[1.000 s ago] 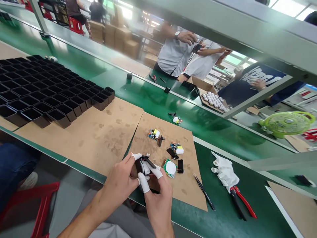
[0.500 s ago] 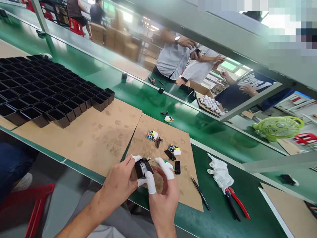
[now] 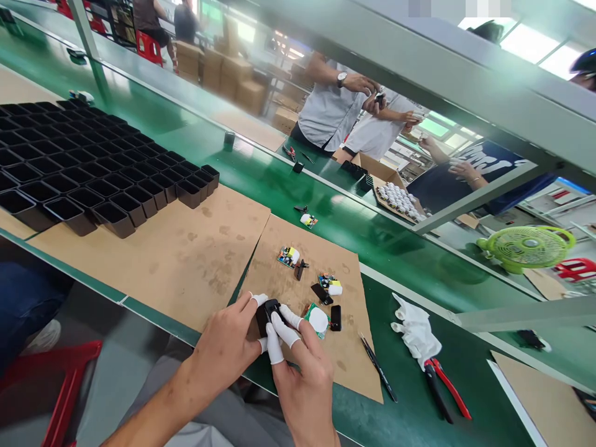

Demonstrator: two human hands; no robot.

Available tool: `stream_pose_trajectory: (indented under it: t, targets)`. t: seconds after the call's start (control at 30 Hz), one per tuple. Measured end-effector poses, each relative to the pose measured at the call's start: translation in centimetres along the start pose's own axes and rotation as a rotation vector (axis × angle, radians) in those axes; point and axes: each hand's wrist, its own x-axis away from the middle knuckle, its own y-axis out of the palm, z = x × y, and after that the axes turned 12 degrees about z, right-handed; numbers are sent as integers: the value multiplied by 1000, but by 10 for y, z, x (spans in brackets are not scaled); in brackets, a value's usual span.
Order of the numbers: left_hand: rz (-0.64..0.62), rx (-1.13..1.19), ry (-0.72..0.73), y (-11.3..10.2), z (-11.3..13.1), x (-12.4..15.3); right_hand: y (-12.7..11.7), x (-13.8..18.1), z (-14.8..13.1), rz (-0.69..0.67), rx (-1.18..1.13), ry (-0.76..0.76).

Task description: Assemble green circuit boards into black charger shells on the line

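Observation:
My left hand point(image 3: 235, 329), white cots on its fingertips, grips a small black plastic case point(image 3: 261, 318) over the cardboard's front edge. The cotted fingers of my right hand point(image 3: 302, 369) press on a black end piece point(image 3: 272, 306) at the case's opening; whether it is fully seated I cannot tell. Just beyond lies a green circuit board with a white round pad point(image 3: 318, 320), next to a black end piece point(image 3: 336, 318). Two more boards with yellow and white parts, one nearer point(image 3: 329, 284) and one farther point(image 3: 289, 256), lie beside black pieces point(image 3: 300, 269).
Rows of open black cases point(image 3: 112, 214) cover the left cardboard. Tweezers point(image 3: 378, 367), a white glove point(image 3: 416, 329) and red-and-black-handled pliers point(image 3: 447, 388) lie to the right. Another board point(image 3: 308, 220) rests on the green belt point(image 3: 246, 186). Co-workers' hands point(image 3: 361, 84) work across the line.
My right hand has moved left onto the case and now presses the black end piece over its opening. The round-padded board it was partly covering now shows.

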Motion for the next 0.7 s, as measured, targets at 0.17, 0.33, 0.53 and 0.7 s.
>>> stream_pose_trajectory:
  t: [0.17, 0.33, 0.53, 0.7]
  targets:
    - [11, 52, 27, -1, -2, -1, 2, -1, -5, -29, 132, -70]
    - [26, 73, 57, -1, -5, 0, -2, 3, -2, -71, 176, -149]
    - [280, 21, 174, 1, 2, 9, -11, 10, 1, -62, 183, -214]
    - [236, -52, 69, 13, -2, 10, 0, 15, 6, -57, 104, -148]
